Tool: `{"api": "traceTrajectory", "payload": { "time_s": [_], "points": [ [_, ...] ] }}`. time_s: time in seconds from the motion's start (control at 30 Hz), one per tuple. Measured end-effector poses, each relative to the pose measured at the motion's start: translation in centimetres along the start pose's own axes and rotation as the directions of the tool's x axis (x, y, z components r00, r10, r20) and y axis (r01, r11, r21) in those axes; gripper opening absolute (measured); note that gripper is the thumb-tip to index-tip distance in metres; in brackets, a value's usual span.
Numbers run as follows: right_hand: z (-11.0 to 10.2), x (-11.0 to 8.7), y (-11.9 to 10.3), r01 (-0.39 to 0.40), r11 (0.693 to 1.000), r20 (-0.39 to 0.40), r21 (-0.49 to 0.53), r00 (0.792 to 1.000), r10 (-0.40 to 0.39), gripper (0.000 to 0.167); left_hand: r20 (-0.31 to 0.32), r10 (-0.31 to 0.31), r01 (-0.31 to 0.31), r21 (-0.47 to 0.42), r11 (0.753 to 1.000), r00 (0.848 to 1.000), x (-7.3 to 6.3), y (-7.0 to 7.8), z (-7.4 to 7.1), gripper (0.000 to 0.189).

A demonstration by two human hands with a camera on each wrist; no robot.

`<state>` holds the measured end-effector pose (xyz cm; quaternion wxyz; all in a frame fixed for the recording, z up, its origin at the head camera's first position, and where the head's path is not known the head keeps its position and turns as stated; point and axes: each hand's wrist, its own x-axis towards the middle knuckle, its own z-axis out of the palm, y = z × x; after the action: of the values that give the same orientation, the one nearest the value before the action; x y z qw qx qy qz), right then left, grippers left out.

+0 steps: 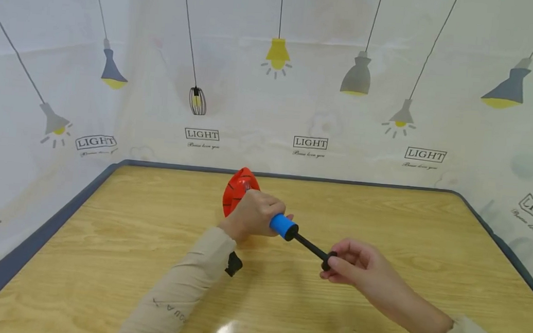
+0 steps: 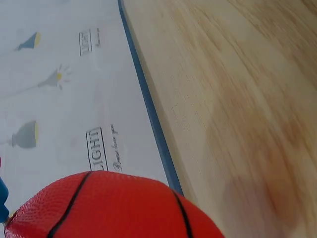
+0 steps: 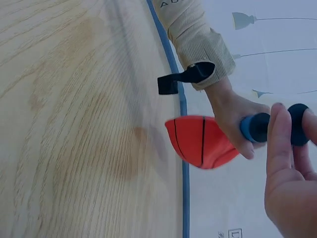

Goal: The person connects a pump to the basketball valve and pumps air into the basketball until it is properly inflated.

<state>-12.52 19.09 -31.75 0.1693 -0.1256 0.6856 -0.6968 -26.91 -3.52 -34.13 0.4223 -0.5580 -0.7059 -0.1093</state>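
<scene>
My left hand [image 1: 255, 213] grips the blue barrel of a small hand pump [image 1: 282, 225]. Out of the barrel's near end runs a black rod [image 1: 311, 246], drawn well out. My right hand [image 1: 359, 266] pinches the black knob handle at the rod's end between thumb and fingers. Beyond the left hand is a red ball [image 1: 234, 191] with black lines, limp and dented, at the pump's other end. The ball [image 2: 116, 210] fills the bottom of the left wrist view, its edge meeting the pump's tip at the left. In the right wrist view the ball [image 3: 200, 141] hangs beside the left fist.
The wooden table [image 1: 116, 259] has a dark blue edge strip [image 1: 192, 168]. Behind and at the sides stands a white curtain [image 1: 239, 92] printed with hanging lamps and LIGHT labels. A black strap [image 3: 185, 77] sticks out from the left wrist.
</scene>
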Motion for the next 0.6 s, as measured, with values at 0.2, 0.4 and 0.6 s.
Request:
{"api": "traceTrajectory", "payload": {
  "time_s": [0.2, 0.4, 0.6],
  "points": [
    [-0.8, 0.3, 0.5, 0.275, 0.960, 0.142, -0.049, 0.953, -0.266, 0.009, -0.012, 0.008, -0.008, 0.002, 1.000, 1.000, 0.4, -0.1, -0.3, 0.026],
    [-0.7, 3.6, 1.2, 0.571, 0.810, 0.212, -0.134, 0.815, -0.539, 0.007, -0.018, 0.032, -0.032, -0.010, 0.999, 0.999, 1.7, 0.8, 0.5, 0.024],
    [-0.2, 3.9, 1.7, 0.486, 0.865, 0.125, -0.125, 0.873, -0.472, 0.006, -0.010, 0.015, -0.015, -0.007, 1.000, 1.000, 1.4, 0.9, 0.8, 0.027]
  ]
}}
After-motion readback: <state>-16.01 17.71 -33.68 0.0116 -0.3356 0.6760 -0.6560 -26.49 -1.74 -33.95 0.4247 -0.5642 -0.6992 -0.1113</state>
